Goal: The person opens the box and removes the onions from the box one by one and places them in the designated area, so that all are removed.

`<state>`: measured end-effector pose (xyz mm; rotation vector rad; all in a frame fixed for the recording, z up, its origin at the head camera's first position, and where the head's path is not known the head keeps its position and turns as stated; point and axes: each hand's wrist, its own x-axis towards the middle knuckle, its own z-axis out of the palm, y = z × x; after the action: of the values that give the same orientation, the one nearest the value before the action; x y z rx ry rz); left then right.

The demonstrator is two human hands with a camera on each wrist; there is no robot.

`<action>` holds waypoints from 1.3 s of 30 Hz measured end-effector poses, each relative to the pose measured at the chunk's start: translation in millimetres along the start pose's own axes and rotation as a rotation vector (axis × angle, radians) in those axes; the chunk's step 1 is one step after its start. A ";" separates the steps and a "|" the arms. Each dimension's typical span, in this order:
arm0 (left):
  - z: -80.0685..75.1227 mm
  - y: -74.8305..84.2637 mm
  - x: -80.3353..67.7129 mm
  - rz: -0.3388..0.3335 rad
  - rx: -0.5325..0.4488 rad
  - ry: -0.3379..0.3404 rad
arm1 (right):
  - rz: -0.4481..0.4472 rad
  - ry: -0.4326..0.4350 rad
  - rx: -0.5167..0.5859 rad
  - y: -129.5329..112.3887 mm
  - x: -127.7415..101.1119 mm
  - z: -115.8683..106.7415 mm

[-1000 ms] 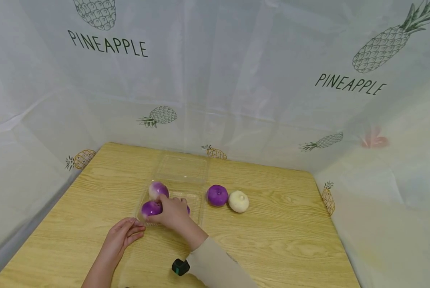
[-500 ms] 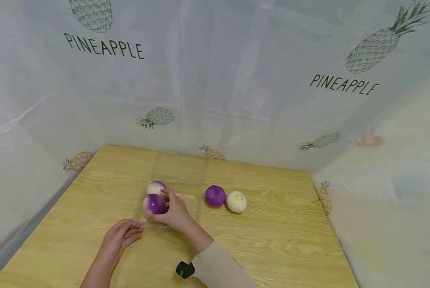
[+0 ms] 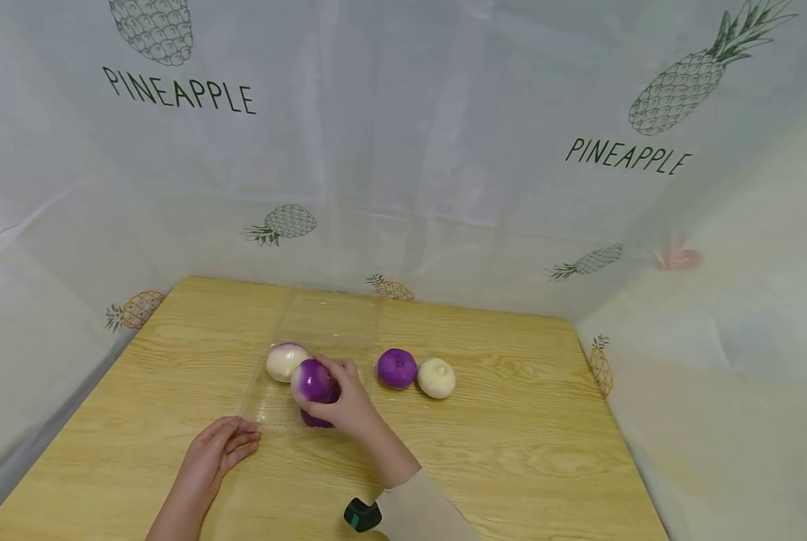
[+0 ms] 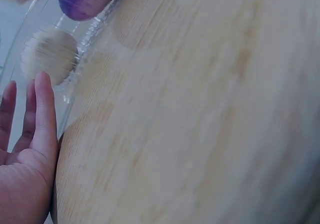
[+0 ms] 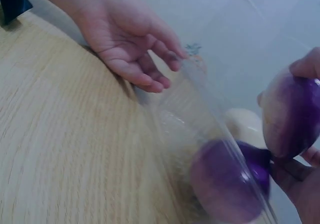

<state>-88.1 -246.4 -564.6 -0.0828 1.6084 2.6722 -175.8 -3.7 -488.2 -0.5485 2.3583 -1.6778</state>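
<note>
My right hand grips a purple-and-white bulb just above the clear plastic tray. Below it in the tray lies a fully purple bulb. A mostly white bulb sits at the tray's far left. My left hand rests flat on the table with straight fingers, touching the tray's near left corner. It holds nothing.
The tray's clear lid lies open behind it. A purple bulb and a white bulb sit side by side on the wooden table right of the tray. Pineapple-print sheeting walls in the table.
My right hand has closed round the purple-and-white bulb at the tray's near left, lifted it and carried it rightward, uncovering the purple bulb beneath. The left hand has stayed put.
</note>
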 end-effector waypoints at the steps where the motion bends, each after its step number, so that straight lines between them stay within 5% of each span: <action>1: -0.4 -0.1 0.0 0.003 0.001 0.000 | 0.000 0.000 0.007 -0.2 -1.9 -2.5; 16: 2.2 0.0 0.5 -0.008 0.026 0.026 | -0.117 0.129 0.050 19.8 -27.6 -50.7; 24: 0.7 0.9 -0.6 0.005 0.019 0.010 | -0.068 0.260 0.060 33.4 -37.5 -62.6; 39: -0.4 1.7 -0.9 0.011 0.002 -0.012 | -0.086 0.333 0.066 58.6 -72.1 -74.1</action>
<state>-87.2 -247.5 -563.2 -0.0585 1.6132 2.6739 -147.9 106.7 -522.1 -0.3884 2.5190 -2.0154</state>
